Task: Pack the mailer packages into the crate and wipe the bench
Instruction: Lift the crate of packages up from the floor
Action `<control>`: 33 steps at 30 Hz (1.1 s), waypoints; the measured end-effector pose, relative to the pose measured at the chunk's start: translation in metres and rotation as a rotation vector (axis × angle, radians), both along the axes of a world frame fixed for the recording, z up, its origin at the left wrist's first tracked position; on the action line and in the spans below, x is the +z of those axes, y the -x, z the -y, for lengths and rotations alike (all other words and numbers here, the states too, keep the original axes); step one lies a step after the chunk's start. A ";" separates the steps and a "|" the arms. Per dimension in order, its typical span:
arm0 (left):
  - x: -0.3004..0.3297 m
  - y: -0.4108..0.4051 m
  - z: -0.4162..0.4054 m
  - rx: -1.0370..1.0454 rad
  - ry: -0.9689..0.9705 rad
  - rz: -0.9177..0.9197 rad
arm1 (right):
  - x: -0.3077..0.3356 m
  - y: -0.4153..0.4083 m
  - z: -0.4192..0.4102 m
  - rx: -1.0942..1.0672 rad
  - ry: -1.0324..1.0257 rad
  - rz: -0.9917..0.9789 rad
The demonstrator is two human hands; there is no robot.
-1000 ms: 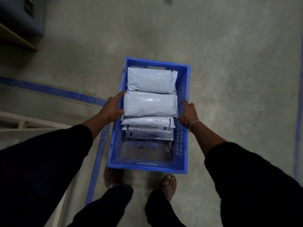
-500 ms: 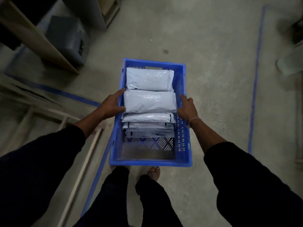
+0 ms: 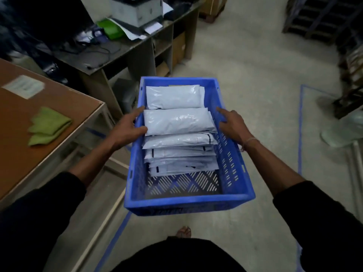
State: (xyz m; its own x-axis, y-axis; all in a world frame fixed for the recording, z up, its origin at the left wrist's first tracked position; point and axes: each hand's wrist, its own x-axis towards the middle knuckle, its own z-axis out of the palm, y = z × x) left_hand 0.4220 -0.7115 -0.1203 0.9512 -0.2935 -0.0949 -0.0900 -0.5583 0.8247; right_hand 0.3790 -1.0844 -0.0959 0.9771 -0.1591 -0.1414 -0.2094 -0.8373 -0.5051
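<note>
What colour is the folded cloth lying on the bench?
Green; the cloth shows clearly in the head view.

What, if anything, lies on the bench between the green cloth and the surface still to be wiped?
Nothing visible blocks it. The green cloth lies folded on the brown bench, with only a white label beyond it. Both hands, left hand and right hand, hold the blue crate.

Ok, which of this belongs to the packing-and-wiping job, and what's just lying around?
Job:
blue plastic crate
white plastic mailer packages
folded green cloth
brown-topped bench
left hand, right hand, holding the crate

Lying about:
grey printer
cluttered dark desk
dark pallets
</note>
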 end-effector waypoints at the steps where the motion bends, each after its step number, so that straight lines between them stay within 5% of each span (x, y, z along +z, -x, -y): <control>1: 0.007 0.007 -0.007 0.019 0.009 0.014 | 0.010 0.004 -0.004 0.007 -0.008 0.019; 16: 0.173 0.147 -0.100 0.353 -0.072 0.294 | 0.167 0.044 -0.119 0.238 -0.133 0.228; 33: 0.225 0.209 -0.207 0.888 -0.074 0.433 | 0.223 -0.054 -0.311 0.772 -0.303 0.228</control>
